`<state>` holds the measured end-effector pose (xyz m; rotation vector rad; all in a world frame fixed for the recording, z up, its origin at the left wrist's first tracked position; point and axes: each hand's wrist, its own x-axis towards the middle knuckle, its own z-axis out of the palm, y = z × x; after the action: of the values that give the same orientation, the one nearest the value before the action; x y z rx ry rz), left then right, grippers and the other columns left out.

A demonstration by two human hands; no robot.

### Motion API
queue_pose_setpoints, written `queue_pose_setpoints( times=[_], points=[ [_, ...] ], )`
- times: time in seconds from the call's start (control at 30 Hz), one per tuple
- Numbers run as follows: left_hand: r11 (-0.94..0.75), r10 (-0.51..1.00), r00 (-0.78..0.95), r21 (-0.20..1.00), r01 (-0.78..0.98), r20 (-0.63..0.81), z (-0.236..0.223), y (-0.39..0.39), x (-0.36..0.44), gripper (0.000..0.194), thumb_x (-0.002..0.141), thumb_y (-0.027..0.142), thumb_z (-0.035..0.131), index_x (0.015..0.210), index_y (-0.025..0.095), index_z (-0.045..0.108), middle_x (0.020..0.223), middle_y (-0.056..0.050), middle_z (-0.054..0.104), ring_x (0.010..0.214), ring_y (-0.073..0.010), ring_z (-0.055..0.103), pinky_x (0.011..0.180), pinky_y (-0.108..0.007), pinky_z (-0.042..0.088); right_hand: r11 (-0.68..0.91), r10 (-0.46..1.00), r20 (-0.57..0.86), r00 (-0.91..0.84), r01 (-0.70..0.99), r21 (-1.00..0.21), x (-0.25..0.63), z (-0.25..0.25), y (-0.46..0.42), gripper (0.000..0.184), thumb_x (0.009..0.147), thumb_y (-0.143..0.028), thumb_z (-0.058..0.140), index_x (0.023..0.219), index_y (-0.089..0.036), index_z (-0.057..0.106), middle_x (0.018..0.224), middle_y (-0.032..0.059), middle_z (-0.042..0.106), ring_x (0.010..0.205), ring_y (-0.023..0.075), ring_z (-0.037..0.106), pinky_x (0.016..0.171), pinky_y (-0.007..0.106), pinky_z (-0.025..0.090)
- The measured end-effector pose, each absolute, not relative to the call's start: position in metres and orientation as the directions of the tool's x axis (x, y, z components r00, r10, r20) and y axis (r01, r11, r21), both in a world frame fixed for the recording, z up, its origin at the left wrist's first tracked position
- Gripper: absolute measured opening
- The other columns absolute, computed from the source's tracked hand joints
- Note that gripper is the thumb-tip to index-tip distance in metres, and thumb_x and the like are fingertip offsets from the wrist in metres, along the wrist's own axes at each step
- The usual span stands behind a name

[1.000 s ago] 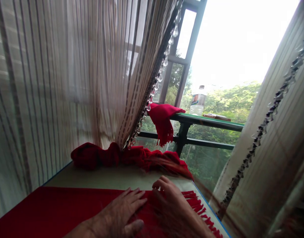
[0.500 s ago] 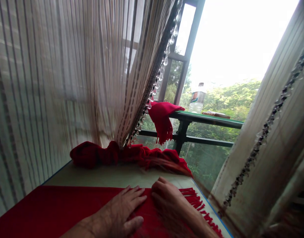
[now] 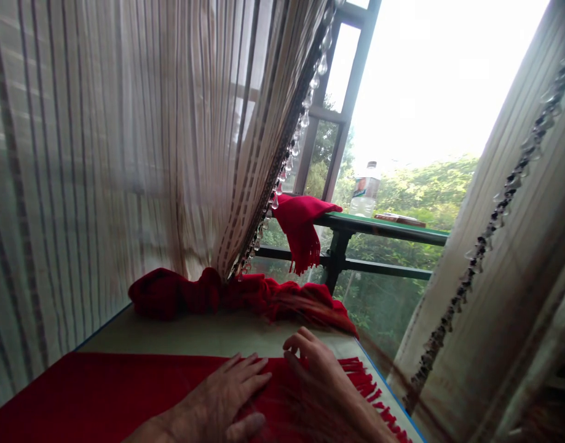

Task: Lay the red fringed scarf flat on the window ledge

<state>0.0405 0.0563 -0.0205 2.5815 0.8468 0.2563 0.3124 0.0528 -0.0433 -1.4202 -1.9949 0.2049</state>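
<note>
A red fringed scarf [image 3: 139, 384] lies spread flat across the front of the pale tabletop [image 3: 181, 335], its tassels along the right edge. My left hand [image 3: 231, 394] rests palm down on the cloth, fingers stretched out and thumb apart. Just to its right, my right hand [image 3: 316, 363] hovers at the scarf's far edge near the tassels. Its fingers are curled and the thumb and forefinger come together in a pinch; whether anything small is between them I cannot make out.
Behind the scarf, a crumpled heap of red cloth [image 3: 245, 294] lies along the table's far edge. Another red fringed cloth [image 3: 303, 224] hangs over the railing [image 3: 393, 229], near a plastic bottle [image 3: 365, 189]. Beaded curtains [image 3: 171, 154] hang at both sides.
My right hand has lifted slightly off the scarf, and a gap shows inside its curled fingers. The left hand stays flat in nearly the same place. The view has tilted slightly.
</note>
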Motion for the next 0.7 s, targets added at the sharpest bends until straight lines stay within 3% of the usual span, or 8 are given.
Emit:
queue_pose_setpoints(
  times=[0.17, 0.3, 0.47, 0.6, 0.7],
  points=[
    [-0.746, 0.592, 0.803, 0.424, 0.513, 0.072, -0.021, 0.056, 0.040, 0.065, 0.100, 0.045, 0.067, 0.160, 0.028, 0.052, 0.170, -0.008, 0.040, 0.158, -0.0378, 0.035, 0.132, -0.059, 0.022, 0.382, 0.913, 0.337, -0.231, 0.772, -0.508, 0.312, -0.045, 0.052, 0.012, 0.090, -0.024, 0.061, 0.090, -0.029, 0.072, 0.098, 0.0027, 0.070, 0.088, 0.0221, 0.070, 0.080, 0.034, 0.054],
    [-0.748, 0.591, 0.804, 0.423, 0.511, 0.073, -0.021, 0.056, 0.041, 0.065, 0.101, 0.050, 0.065, 0.161, 0.029, 0.052, 0.170, -0.008, 0.040, 0.158, -0.0383, 0.035, 0.132, -0.059, 0.023, 0.367, 0.905, 0.382, -0.187, 0.796, -0.481, 0.312, -0.041, 0.052, 0.016, 0.094, -0.028, 0.057, 0.096, -0.028, 0.073, 0.101, 0.0043, 0.070, 0.084, 0.0217, 0.069, 0.079, 0.035, 0.053],
    [-0.748, 0.593, 0.805, 0.392, 0.536, 0.032, -0.020, 0.055, 0.041, 0.064, 0.104, 0.048, 0.061, 0.162, 0.025, 0.050, 0.172, -0.009, 0.036, 0.160, -0.0370, 0.032, 0.132, -0.059, 0.021, 0.379, 0.919, 0.306, -0.248, 0.772, -0.510, 0.312, -0.035, 0.048, 0.015, 0.090, -0.023, 0.060, 0.093, -0.026, 0.074, 0.101, 0.0051, 0.071, 0.091, 0.0228, 0.069, 0.083, 0.036, 0.054],
    [-0.761, 0.584, 0.807, 0.403, 0.507, 0.086, -0.027, 0.057, 0.039, 0.064, 0.102, 0.048, 0.064, 0.162, 0.029, 0.051, 0.171, -0.007, 0.039, 0.158, -0.0363, 0.036, 0.132, -0.058, 0.023, 0.382, 0.911, 0.351, -0.216, 0.764, -0.520, 0.315, -0.037, 0.049, 0.020, 0.096, -0.028, 0.055, 0.097, -0.026, 0.075, 0.102, 0.0064, 0.072, 0.086, 0.0221, 0.069, 0.078, 0.036, 0.053],
    [-0.785, 0.566, 0.814, 0.388, 0.483, 0.129, -0.033, 0.060, 0.037, 0.063, 0.102, 0.050, 0.065, 0.161, 0.030, 0.052, 0.170, -0.005, 0.041, 0.157, -0.0358, 0.038, 0.132, -0.056, 0.025, 0.411, 0.902, 0.366, -0.230, 0.718, -0.562, 0.319, -0.044, 0.054, 0.015, 0.092, -0.026, 0.060, 0.093, -0.028, 0.075, 0.098, 0.0045, 0.072, 0.084, 0.0222, 0.069, 0.077, 0.035, 0.053]
  ],
)
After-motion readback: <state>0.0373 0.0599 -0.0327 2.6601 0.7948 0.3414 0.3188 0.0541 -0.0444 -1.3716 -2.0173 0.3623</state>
